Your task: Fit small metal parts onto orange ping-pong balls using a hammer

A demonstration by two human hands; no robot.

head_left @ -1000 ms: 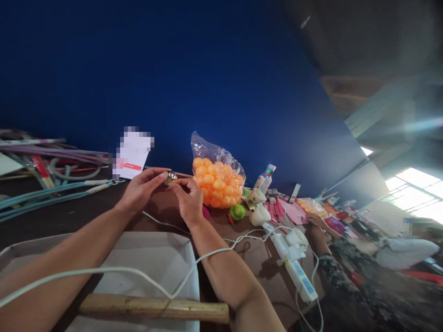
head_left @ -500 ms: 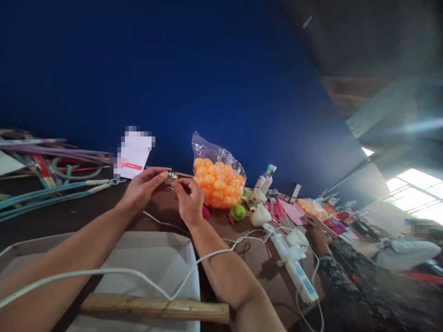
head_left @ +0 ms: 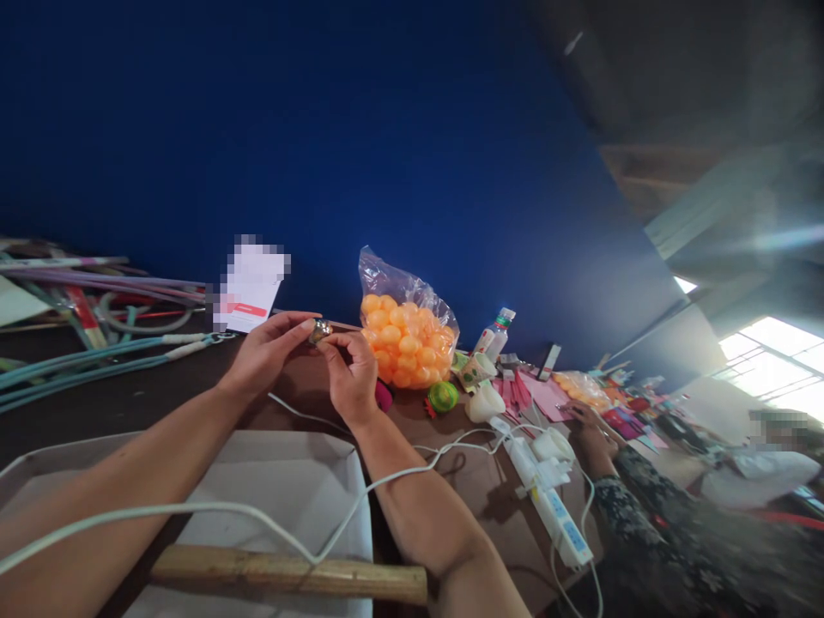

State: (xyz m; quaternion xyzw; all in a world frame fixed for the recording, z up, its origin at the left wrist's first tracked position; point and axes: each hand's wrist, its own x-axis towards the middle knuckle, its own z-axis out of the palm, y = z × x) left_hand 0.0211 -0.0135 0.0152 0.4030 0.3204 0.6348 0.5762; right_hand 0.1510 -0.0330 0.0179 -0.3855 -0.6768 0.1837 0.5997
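Between the fingertips of both hands is a small shiny metallic piece (head_left: 320,330), too small to name more exactly. My left hand (head_left: 274,345) pinches it from the left, thumb and fingers closed. From the right, my right hand (head_left: 353,371) pinches at its lower edge, fingers curled. Both hands are raised over the brown tabletop (head_left: 296,378). Just right of my right hand sits a clear plastic bag of orange balls (head_left: 408,343). A green and yellow round object (head_left: 442,396) and a partly hidden magenta object (head_left: 384,396) lie by the bag.
Below my forearms are a pale tray (head_left: 289,463) and a wooden rod (head_left: 289,573). A white cable (head_left: 238,506) crosses over them to a power strip (head_left: 554,506). Tape rolls (head_left: 484,403), a bottle (head_left: 497,335) and a co-worker's hand (head_left: 592,433) are at right; blue-handled cords (head_left: 96,365) at left.
My right hand's fingers have shifted slightly at the metallic piece. Both hands stay in nearly the same place, and the surroundings look the same.
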